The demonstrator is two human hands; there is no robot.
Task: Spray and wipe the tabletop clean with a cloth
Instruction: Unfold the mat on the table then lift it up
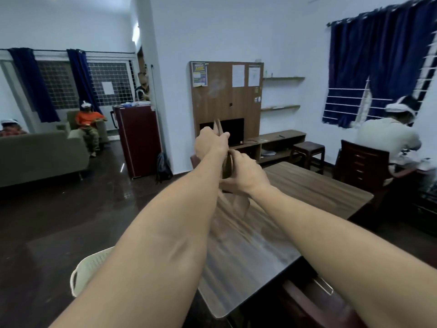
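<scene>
Tan-brown cloth [227, 163] is hanging stretched between both grips, long axis near-vertical. Left grip [211, 143] is pinching the upper end; right grip [246, 176], just below and nearer, is clutching the middle. Wood-grain surface [307, 185] is lying beneath the dangling tail.

The tabletop [307, 185] lies open beneath both raised arms, bare wood from the near corner to the far edge. Above it the left grip [211, 143] and right grip [246, 174] hold a blurred cloth [238, 203] between them; it hangs across the middle of that passage, trailing down toward the wood. Left of the tabletop the dark floor [71, 209] gives wide room, broken by a white plastic piece [89, 268], basket or chair back, close to the near corner. On the right a dark chair [361, 162] with a seated person [387, 138] stands near that edge. A stool [307, 151] stands beyond the far edge.
</scene>
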